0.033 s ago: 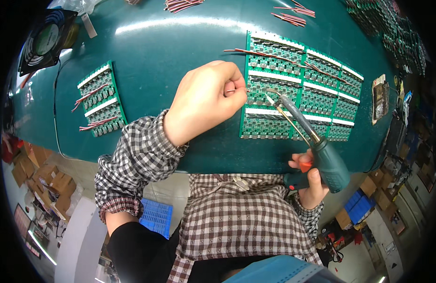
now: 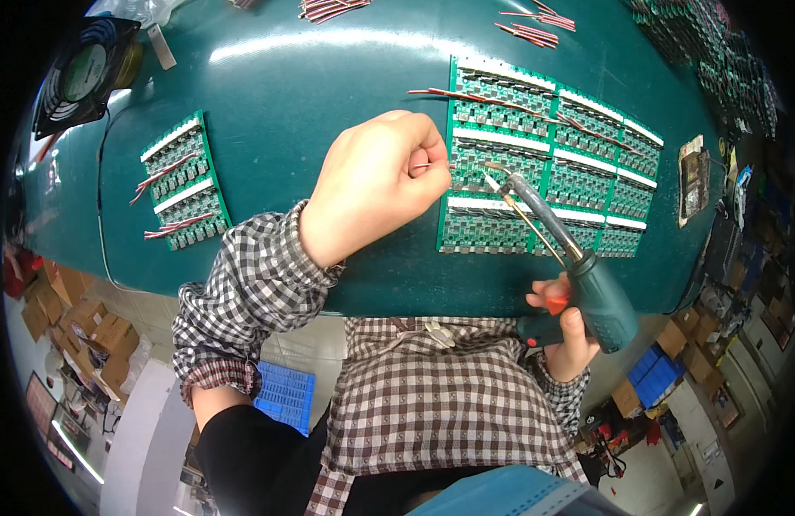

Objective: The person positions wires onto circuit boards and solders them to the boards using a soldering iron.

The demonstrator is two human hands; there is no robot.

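This looks like an electronics workshop or a small factory floor. A green-topped workbench (image 2: 268, 129) carries panels of circuit boards (image 2: 578, 181), with more boards heaped (image 2: 733, 69) at its far right corner. Bundles of cut wires (image 2: 333, 9) lie along the far edge, and a black fan (image 2: 83, 73) stands at the left. A soldering iron (image 2: 611, 305) is in use. Around the bench are cardboard boxes (image 2: 96, 335) and a blue crate (image 2: 286, 396).

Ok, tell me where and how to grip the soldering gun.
Probably best: wrap the soldering gun's dark green handle from the near right, a finger by the orange trigger. Its metal barrel, likely hot, slants away and leftward toward the large circuit-board panel, so avoid that end.
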